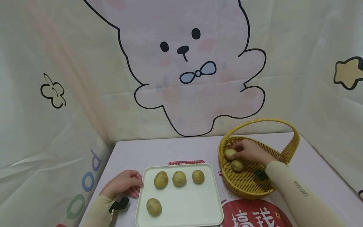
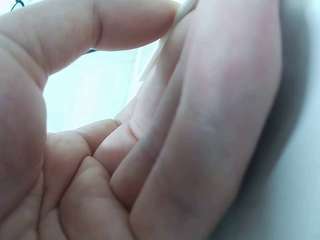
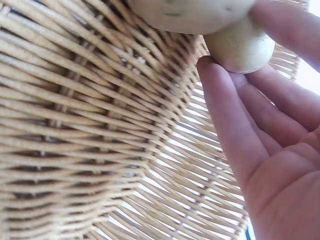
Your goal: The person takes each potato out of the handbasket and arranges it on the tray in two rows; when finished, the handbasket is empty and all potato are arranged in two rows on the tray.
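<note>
right sleeve (image 1: 300, 192) nearest the camera; potato (image 1: 229, 154) grasped inside wicker basket (image 1: 245, 188)

the right sleeve is extended from the lower right of the head view to the wicker basket, which is set on the right side of a white-covered counter (image 1: 158, 154). the right hand (image 1: 252, 150) is found inside the basket, with the potato pinched between thumb and fingers. that potato is located to the left of the palm, just beside the basket's left wall. its long axis cannot be told, as part of it is covered. a second potato (image 1: 237, 165) is noted just beside it, toward the near side.

the governing relation is judged to be this: the white tray (image 1: 187, 208) lies to the left of the right hand and nearer the camera, with the basket's left rim between. only a narrow gap is left between tray and basket. the handle (image 1: 263, 120) is seen arching above the hand, so clearance there is judged limited.

the tray's left rim appears to be pinched by the left hand (image 1: 127, 183), which is well apart from the basket. four potatoes (image 1: 179, 178) are carried by the tray: three in a row along the far edge, one toward the near left. open room is left on the tray to the right of that last one.
</note>
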`<state>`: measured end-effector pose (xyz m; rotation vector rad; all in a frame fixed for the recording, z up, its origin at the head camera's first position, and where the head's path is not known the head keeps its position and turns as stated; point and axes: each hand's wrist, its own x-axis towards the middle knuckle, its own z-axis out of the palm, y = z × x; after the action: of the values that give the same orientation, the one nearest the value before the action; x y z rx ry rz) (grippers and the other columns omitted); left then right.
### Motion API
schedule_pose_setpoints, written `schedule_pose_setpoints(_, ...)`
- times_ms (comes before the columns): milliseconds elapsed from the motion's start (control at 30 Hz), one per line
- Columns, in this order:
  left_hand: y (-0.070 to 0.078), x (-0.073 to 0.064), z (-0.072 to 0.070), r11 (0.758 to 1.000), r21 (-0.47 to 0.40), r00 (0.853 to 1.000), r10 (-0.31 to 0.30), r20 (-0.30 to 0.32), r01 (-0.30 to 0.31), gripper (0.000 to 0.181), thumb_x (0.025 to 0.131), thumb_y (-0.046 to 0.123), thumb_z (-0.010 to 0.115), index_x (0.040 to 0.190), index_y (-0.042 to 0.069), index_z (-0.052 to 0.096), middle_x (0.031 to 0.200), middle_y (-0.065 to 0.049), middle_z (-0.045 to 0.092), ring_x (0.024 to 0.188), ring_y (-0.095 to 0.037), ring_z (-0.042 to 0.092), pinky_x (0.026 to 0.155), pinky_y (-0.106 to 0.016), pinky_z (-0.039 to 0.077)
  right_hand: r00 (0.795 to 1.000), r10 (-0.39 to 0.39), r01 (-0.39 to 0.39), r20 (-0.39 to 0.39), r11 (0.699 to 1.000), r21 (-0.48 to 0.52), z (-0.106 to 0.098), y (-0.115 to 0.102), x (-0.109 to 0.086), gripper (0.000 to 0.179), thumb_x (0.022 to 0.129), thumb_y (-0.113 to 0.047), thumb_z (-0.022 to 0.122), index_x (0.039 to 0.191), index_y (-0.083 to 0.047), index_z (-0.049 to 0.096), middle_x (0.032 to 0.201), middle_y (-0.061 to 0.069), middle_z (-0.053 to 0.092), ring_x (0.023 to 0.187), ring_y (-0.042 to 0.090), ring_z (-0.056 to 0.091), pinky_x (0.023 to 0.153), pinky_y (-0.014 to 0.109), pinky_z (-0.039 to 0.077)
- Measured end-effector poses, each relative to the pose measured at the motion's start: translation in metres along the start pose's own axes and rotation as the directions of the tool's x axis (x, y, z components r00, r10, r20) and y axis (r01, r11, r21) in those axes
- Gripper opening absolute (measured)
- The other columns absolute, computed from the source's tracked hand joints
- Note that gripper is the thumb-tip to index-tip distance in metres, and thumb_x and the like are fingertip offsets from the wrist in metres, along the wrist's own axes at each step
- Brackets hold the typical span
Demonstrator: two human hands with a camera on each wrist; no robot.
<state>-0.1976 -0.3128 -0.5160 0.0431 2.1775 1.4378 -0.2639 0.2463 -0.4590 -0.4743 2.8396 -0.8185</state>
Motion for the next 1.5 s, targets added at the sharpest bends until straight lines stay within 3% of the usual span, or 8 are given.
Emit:
schedule_pose_setpoints(367, -0.002, 0.001, 0.0, 1.0, -0.006, 1.0, -0.008, 0.004, 0.008, 0.018, 0.092, 0.013, 0.073, 0.101, 0.001, 0.063, 0.072, -0.004, 0.067, 0.059, -0.011, 0.066, 0.059, -0.028, 0.062, 0.999, 0.004, -0.004, -0.053, 1.0, 0.009, -0.019, -0.02, -0.032, 0.04, 0.093, -0.036, 0.085, 0.123, -0.01, 0.079, 0.117, 0.005, 0.079, 0.105, 0.021, 0.068, 0.089, 0.043, 0.057)
schedule_pose_setpoints(600, -0.002, 0.001, 0.0, 1.0, -0.006, 1.0, -0.009, 0.003, 0.009, 0.018, 0.093, 0.013, 0.073, 0.101, 0.001, 0.064, 0.073, -0.004, 0.068, 0.059, -0.011, 0.066, 0.059, -0.028, 0.062, 0.998, 0.039, -0.038, -0.053, 0.999, 0.019, -0.022, -0.046, -0.06, 0.045, 0.092, -0.042, 0.085, 0.124, -0.011, 0.078, 0.111, 0.0, 0.077, 0.1, 0.016, 0.068, 0.089, 0.042, 0.059)
schedule_pose_setpoints(767, -0.004, 0.001, 0.0, 1.0, -0.002, 1.0, -0.004, 0.001, 0.004, 0.017, 0.093, 0.013, 0.073, 0.101, 0.001, 0.064, 0.073, -0.005, 0.068, 0.059, -0.012, 0.066, 0.06, -0.029, 0.063, 0.998, 0.01, -0.007, -0.069, 0.999, 0.039, -0.018, -0.067, -0.077, 0.048, 0.09, -0.044, 0.087, 0.123, -0.011, 0.079, 0.104, -0.005, 0.076, 0.096, 0.013, 0.067, 0.084, 0.034, 0.058)
schedule_pose_setpoints(900, -0.004, 0.002, 0.0, 1.0, 0.005, 1.0, -0.007, -0.003, 0.007, 0.017, 0.093, 0.013, 0.073, 0.101, 0.001, 0.064, 0.073, -0.005, 0.068, 0.06, -0.012, 0.066, 0.06, -0.029, 0.063, 0.997, -0.016, 0.021, -0.071, 0.997, 0.07, -0.006, -0.083, -0.085, 0.043, 0.089, -0.042, 0.088, 0.121, -0.015, 0.08, 0.1, -0.007, 0.075, 0.093, 0.011, 0.067, 0.081, 0.027, 0.059)
schedule_pose_setpoints(1033, -0.004, 0.003, -0.001, 1.0, 0.008, 1.0, -0.006, -0.007, 0.006, 0.018, 0.093, 0.014, 0.073, 0.101, 0.001, 0.064, 0.073, -0.005, 0.068, 0.059, -0.013, 0.066, 0.06, -0.03, 0.063, 0.998, -0.029, 0.039, -0.055, 0.983, 0.18, 0.016, -0.097, -0.087, 0.039, 0.088, -0.036, 0.09, 0.118, -0.014, 0.081, 0.102, -0.005, 0.077, 0.093, 0.011, 0.069, 0.08, 0.023, 0.06)
schedule_pose_setpoints(1200, -0.004, 0.002, -0.001, 1.0, 0.0, 1.0, -0.004, -0.001, 0.004, 0.019, 0.092, 0.014, 0.074, 0.102, 0.001, 0.064, 0.074, -0.006, 0.069, 0.059, -0.013, 0.067, 0.06, -0.03, 0.063, 0.998, -0.062, 0.068, -0.031, 0.96, 0.272, 0.046, -0.114, -0.082, 0.04, 0.087, -0.035, 0.091, 0.118, -0.012, 0.081, 0.103, -0.002, 0.076, 0.092, 0.01, 0.07, 0.078, 0.022, 0.06)
schedule_pose_setpoints(1500, 0.002, -0.003, 0.0, 1.0, -0.027, 1.0, -0.008, 0.002, 0.008, 0.017, 0.091, 0.012, 0.074, 0.1, 0.001, 0.064, 0.072, -0.005, 0.069, 0.058, -0.011, 0.066, 0.059, -0.028, 0.062, 0.983, -0.185, 0.175, 0.001, 0.931, 0.32, 0.096, -0.137, -0.062, 0.037, 0.085, -0.033, 0.092, 0.113, -0.011, 0.081, 0.096, -0.007, 0.076, 0.088, 0.0, 0.067, 0.077, 0.021, 0.06)
